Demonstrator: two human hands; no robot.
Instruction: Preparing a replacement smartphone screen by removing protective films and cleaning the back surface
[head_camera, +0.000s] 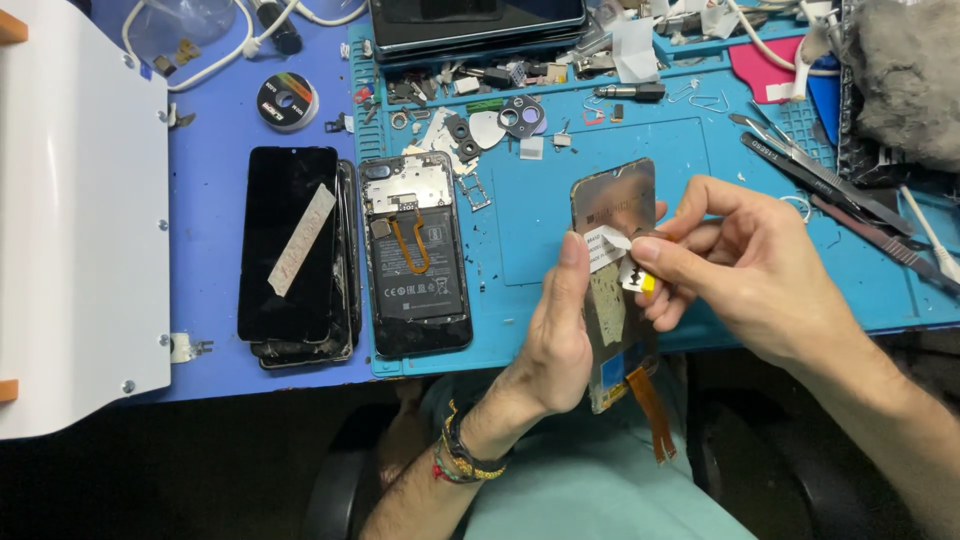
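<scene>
Screen panel (612, 290) is sitting at centre frame, back side up, left hand (553, 345) gripping its edge to steady it. Right hand (745, 270) is pinching a small razor blade (632, 273) against the white sticker (603, 247), angled for lifting. Further off, an opened phone (415, 255) is lying on the blue mat (530, 230); tweezers (820, 180) upper right on the desk (215, 110).

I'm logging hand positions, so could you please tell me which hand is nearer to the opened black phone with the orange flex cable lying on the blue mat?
Left. The left hand is just right of the opened phone; the right hand is farther right.
</scene>
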